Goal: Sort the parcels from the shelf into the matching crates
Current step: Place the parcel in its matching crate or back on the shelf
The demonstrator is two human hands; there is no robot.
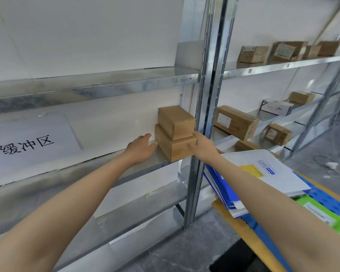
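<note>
The shelf (98,169) of metal carries two brown boxes stacked at its right end, beside the post (208,95). The lower box (173,148) is bigger (the upper box (175,122) sits on it). The left hand (140,149), open, is just beside the lower box; the right hand (201,147), fingers spread, touches its front corner.

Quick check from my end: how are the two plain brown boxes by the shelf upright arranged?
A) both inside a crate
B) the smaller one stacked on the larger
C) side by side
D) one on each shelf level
B: the smaller box sits on top of the larger box, with both hands reaching either side.
</note>
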